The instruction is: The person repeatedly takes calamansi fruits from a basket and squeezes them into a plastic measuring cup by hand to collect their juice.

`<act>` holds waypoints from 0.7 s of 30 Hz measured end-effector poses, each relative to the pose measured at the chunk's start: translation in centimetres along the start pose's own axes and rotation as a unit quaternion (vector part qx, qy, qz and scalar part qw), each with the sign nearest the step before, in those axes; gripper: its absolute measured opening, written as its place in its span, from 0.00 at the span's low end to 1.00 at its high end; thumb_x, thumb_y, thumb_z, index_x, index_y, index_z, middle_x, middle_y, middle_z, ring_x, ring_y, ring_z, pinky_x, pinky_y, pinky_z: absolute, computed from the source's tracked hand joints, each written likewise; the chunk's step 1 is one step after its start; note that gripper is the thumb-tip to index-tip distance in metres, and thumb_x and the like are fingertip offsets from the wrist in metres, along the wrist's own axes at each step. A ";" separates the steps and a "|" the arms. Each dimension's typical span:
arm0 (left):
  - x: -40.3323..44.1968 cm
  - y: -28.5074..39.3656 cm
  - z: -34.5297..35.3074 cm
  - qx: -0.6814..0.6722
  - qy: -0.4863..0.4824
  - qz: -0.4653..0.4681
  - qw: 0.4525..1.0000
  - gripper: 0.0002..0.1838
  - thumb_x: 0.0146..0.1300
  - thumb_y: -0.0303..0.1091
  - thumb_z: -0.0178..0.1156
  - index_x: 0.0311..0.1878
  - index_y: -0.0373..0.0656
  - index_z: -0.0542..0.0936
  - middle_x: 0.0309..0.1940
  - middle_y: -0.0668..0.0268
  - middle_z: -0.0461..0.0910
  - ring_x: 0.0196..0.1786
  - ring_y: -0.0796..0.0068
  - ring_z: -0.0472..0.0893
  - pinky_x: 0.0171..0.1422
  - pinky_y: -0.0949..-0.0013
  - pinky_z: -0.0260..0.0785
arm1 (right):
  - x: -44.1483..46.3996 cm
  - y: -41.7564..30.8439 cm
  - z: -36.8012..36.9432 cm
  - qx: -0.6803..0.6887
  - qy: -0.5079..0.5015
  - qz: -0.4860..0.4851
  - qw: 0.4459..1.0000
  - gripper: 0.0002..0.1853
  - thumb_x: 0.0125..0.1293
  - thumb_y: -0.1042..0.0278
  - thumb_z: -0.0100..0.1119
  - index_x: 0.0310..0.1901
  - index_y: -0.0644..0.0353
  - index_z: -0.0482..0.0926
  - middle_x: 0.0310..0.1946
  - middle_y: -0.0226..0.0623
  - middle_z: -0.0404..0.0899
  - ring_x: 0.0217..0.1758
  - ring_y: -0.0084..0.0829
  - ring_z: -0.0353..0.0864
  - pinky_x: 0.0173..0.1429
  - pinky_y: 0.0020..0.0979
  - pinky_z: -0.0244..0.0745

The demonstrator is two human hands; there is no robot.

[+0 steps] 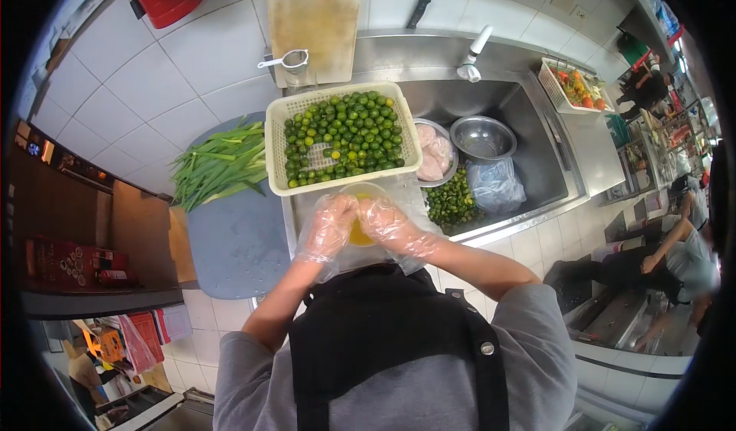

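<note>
My left hand [330, 220] and my right hand [387, 222], both in clear plastic gloves, meet over a bowl of yellow liquid [359, 236]. The fingers of both are bent and pressed together; whatever they pinch is too hidden to name. Right behind them stands a cream plastic basket [345, 184] with many small green citrus fruits [368, 128], a few of them yellowish. To the right, in the sink, lies a heap of cut or squeezed green citrus pieces [451, 203].
The steel sink [537, 190] also holds a metal bowl [483, 138], a bowl of pale raw meat [435, 154] and a plastic bag [495, 186]. Green leaves [222, 159] lie on a grey board [234, 239]. A strainer [294, 59] sits behind the basket. Other people are at far right.
</note>
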State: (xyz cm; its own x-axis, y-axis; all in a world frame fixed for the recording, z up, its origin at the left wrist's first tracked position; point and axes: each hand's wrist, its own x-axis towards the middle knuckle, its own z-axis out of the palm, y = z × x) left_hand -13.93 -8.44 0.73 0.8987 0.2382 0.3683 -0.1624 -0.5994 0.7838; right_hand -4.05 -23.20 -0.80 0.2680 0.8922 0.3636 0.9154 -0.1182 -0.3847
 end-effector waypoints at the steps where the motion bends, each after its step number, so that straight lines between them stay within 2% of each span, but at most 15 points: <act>1: 0.1 0.3 -0.3 0.001 0.002 0.000 1.000 0.04 0.60 0.24 0.62 0.38 0.40 0.77 0.32 0.56 0.77 0.36 0.55 0.77 0.43 0.59 0.70 | 0.0 0.0 -1.0 0.079 0.008 0.025 0.996 0.05 0.61 0.74 0.52 0.38 0.66 0.73 0.31 0.52 0.77 0.38 0.51 0.79 0.42 0.47 0.74; 2: 0.4 1.1 -0.7 -0.077 -0.016 -0.042 0.996 0.07 0.61 0.26 0.63 0.41 0.41 0.78 0.34 0.59 0.78 0.36 0.61 0.78 0.45 0.62 0.72 | 0.2 -0.3 -2.7 0.158 0.016 0.052 0.986 0.05 0.63 0.72 0.52 0.39 0.63 0.74 0.32 0.49 0.78 0.40 0.49 0.79 0.42 0.46 0.75; 3: 0.7 1.6 -1.0 -0.155 -0.034 -0.085 0.984 0.09 0.61 0.27 0.65 0.45 0.42 0.79 0.36 0.62 0.79 0.37 0.68 0.79 0.46 0.65 0.73 | 0.3 -0.1 -4.5 -0.032 -0.020 0.046 0.998 0.06 0.62 0.71 0.54 0.39 0.61 0.75 0.32 0.47 0.78 0.40 0.45 0.80 0.42 0.43 0.76; 4: 1.0 1.2 -1.4 -0.156 -0.033 -0.084 0.984 0.09 0.61 0.27 0.65 0.45 0.42 0.79 0.36 0.62 0.79 0.37 0.68 0.79 0.46 0.65 0.73 | 0.5 0.2 -6.7 -0.221 -0.055 0.038 0.973 0.07 0.61 0.70 0.55 0.40 0.60 0.77 0.32 0.44 0.79 0.40 0.42 0.80 0.42 0.41 0.77; 6: 1.7 0.0 -3.0 -0.080 -0.021 -0.125 0.989 0.16 0.58 0.27 0.70 0.49 0.42 0.81 0.41 0.69 0.80 0.43 0.77 0.78 0.51 0.69 0.74 | 1.1 -0.8 -12.1 -0.350 -0.065 0.116 0.927 0.10 0.60 0.69 0.55 0.42 0.57 0.79 0.32 0.40 0.80 0.37 0.39 0.80 0.41 0.39 0.77; 7: 1.8 -0.2 -3.3 -0.080 -0.021 -0.123 0.989 0.16 0.58 0.27 0.70 0.49 0.42 0.81 0.41 0.69 0.80 0.43 0.77 0.78 0.51 0.69 0.74 | -1.7 3.1 -10.4 -0.401 -0.051 0.131 0.905 0.11 0.60 0.68 0.55 0.43 0.57 0.80 0.34 0.40 0.81 0.37 0.39 0.81 0.42 0.39 0.78; 8: 1.8 -0.3 -3.5 -0.125 0.007 -0.144 0.982 0.14 0.60 0.27 0.68 0.50 0.41 0.80 0.42 0.68 0.80 0.45 0.77 0.78 0.53 0.69 0.74 | -1.6 3.5 -10.6 -0.450 -0.037 0.147 0.880 0.12 0.60 0.67 0.56 0.45 0.56 0.81 0.36 0.39 0.82 0.38 0.39 0.82 0.43 0.39 0.78; 9: 1.7 -0.4 -3.6 -0.168 0.034 -0.165 0.971 0.13 0.63 0.27 0.66 0.51 0.40 0.79 0.43 0.68 0.80 0.46 0.76 0.78 0.55 0.69 0.73 | -1.6 4.0 -10.9 -0.450 -0.036 0.148 0.880 0.12 0.60 0.67 0.56 0.45 0.56 0.81 0.36 0.39 0.82 0.38 0.39 0.82 0.43 0.39 0.78; 11: 1.9 -0.5 -3.2 -0.212 0.061 -0.180 0.959 0.12 0.65 0.27 0.64 0.51 0.39 0.79 0.44 0.67 0.80 0.48 0.76 0.78 0.57 0.69 0.73 | 0.7 4.6 -12.9 -0.206 -0.022 0.253 0.945 0.10 0.62 0.65 0.56 0.41 0.55 0.82 0.38 0.41 0.83 0.40 0.41 0.83 0.44 0.41 0.78; 13: 1.6 -0.6 -1.8 -0.183 0.039 -0.158 0.969 0.10 0.66 0.28 0.63 0.50 0.44 0.80 0.43 0.68 0.81 0.44 0.76 0.79 0.53 0.71 0.73 | 2.4 7.1 -9.8 -0.145 0.032 0.158 0.976 0.11 0.64 0.60 0.56 0.38 0.54 0.85 0.37 0.43 0.84 0.42 0.42 0.84 0.44 0.42 0.78; 15: 1.5 0.5 -1.2 -0.166 0.011 -0.133 0.977 0.10 0.66 0.27 0.62 0.50 0.43 0.79 0.42 0.68 0.82 0.45 0.77 0.79 0.53 0.71 0.72 | 4.4 10.6 -4.2 -0.067 0.078 0.209 0.972 0.14 0.66 0.55 0.56 0.37 0.55 0.86 0.36 0.45 0.85 0.42 0.45 0.85 0.45 0.43 0.79; 16: 1.3 0.9 -1.0 -0.150 -0.015 -0.108 0.983 0.10 0.66 0.26 0.61 0.50 0.42 0.79 0.42 0.68 0.82 0.45 0.78 0.79 0.54 0.72 0.72 | 6.8 9.9 -3.4 -0.094 0.013 0.295 0.951 0.15 0.65 0.53 0.57 0.39 0.56 0.86 0.38 0.45 0.85 0.43 0.46 0.85 0.46 0.43 0.79; 17: 1.2 0.6 -0.6 -0.192 -0.033 -0.124 0.973 0.10 0.66 0.24 0.60 0.50 0.41 0.79 0.43 0.67 0.82 0.45 0.79 0.79 0.54 0.73 0.71 | 8.6 9.4 -2.8 -0.120 -0.051 0.375 0.918 0.17 0.64 0.51 0.58 0.40 0.56 0.87 0.40 0.46 0.85 0.44 0.46 0.86 0.47 0.43 0.80; 18: 0.8 0.3 -0.6 -0.189 -0.030 -0.123 0.974 0.10 0.66 0.24 0.60 0.50 0.41 0.79 0.43 0.67 0.82 0.45 0.79 0.79 0.54 0.73 0.71 | 9.0 9.7 -2.4 -0.119 -0.049 0.372 0.919 0.17 0.64 0.51 0.58 0.40 0.56 0.87 0.40 0.46 0.85 0.44 0.46 0.86 0.47 0.43 0.80; 21: -0.1 0.1 -0.9 -0.227 -0.020 -0.123 0.966 0.09 0.67 0.24 0.59 0.49 0.40 0.79 0.43 0.67 0.82 0.47 0.80 0.78 0.55 0.72 0.71 | 9.9 11.6 0.5 -0.139 -0.132 0.385 0.903 0.19 0.64 0.49 0.58 0.39 0.58 0.86 0.41 0.47 0.85 0.46 0.47 0.86 0.47 0.43 0.80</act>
State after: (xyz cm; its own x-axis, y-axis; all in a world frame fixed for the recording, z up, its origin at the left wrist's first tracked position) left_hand -14.43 -7.82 1.19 0.9463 0.2961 0.1299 -0.0954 -0.1283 0.9871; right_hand 9.05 -15.54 -2.14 0.8095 0.5679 -0.1493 0.5388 -0.8194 -0.1957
